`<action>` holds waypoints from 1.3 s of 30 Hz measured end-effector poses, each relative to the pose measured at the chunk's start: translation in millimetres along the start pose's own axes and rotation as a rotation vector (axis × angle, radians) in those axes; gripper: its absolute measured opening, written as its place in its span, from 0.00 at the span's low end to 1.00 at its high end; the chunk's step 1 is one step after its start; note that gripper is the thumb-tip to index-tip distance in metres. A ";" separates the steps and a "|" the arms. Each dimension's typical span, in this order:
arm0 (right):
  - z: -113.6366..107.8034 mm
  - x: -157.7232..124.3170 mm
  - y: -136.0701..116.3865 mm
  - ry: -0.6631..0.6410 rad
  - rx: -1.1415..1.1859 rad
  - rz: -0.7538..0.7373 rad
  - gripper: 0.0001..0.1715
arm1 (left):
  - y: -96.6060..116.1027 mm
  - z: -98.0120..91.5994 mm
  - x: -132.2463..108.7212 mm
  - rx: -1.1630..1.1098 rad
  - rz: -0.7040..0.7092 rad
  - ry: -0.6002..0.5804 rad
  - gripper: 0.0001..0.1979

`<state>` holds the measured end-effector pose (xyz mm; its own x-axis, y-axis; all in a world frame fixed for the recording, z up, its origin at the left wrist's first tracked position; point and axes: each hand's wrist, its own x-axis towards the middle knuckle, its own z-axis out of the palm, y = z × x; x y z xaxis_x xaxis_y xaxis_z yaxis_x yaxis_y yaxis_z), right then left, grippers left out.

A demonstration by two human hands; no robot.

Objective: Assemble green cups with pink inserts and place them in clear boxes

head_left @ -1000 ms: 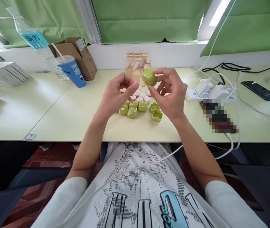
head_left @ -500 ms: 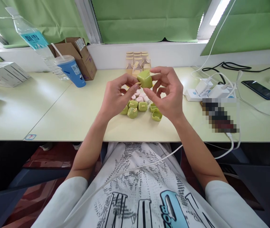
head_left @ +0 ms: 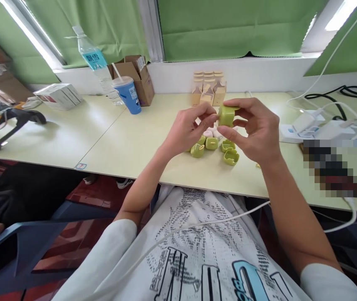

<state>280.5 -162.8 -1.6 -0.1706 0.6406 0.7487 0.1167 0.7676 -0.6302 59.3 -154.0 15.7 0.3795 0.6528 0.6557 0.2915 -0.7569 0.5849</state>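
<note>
A small glossy green case [head_left: 226,116] is held up above the table, between both hands. My right hand [head_left: 255,125] grips it from the right, thumb below and fingers on top and behind. With thumb and forefinger pinched, my left hand [head_left: 192,127] holds the case at its left side; the exact spot between the fingertips is hard to make out. Below, several similar green cases [head_left: 212,143] with pale yellow loops lie on the table. Two hollow green shells [head_left: 231,157] sit to their right. Some pale pink pieces [head_left: 208,133] are partly hidden behind the hands.
Small cardboard boxes [head_left: 208,90] stand by the wall. Left of them are a blue cup [head_left: 128,95], a water bottle [head_left: 98,67] and a brown carton [head_left: 144,85]. A power strip [head_left: 300,131] with cables and a blurred-out object [head_left: 332,169] lie right. A white cable crosses my lap.
The view has swung left, so the table things appear further right. Both hands still hold the green case, which is now turned differently, with its yellow loop no longer plainly visible.
</note>
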 end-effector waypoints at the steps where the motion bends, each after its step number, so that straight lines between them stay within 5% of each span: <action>1: -1.9 -0.1 -1.4 0.002 -0.011 -0.001 0.26 | 1.4 -0.1 -0.2 0.017 0.000 0.001 0.11; 15: -12.7 2.5 -4.0 -0.017 -0.041 -0.047 0.21 | 1.9 0.4 1.7 -0.057 0.018 0.055 0.27; 24: -5.6 3.1 -8.3 0.011 -0.051 0.018 0.25 | 1.7 0.3 2.3 -0.126 -0.002 0.058 0.28; 33: -8.7 1.5 -5.4 -0.104 -0.073 0.123 0.38 | -5.8 2.4 2.4 -0.140 0.021 0.103 0.28; 39: -14.2 3.4 -9.1 -0.295 -0.312 0.274 0.16 | -13.6 1.5 3.2 -0.203 0.020 0.179 0.26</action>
<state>292.8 -167.4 9.5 -0.3566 0.8210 0.4458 0.4750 0.5703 -0.6702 57.9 -141.7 9.1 0.2171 0.6463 0.7316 0.0964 -0.7600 0.6428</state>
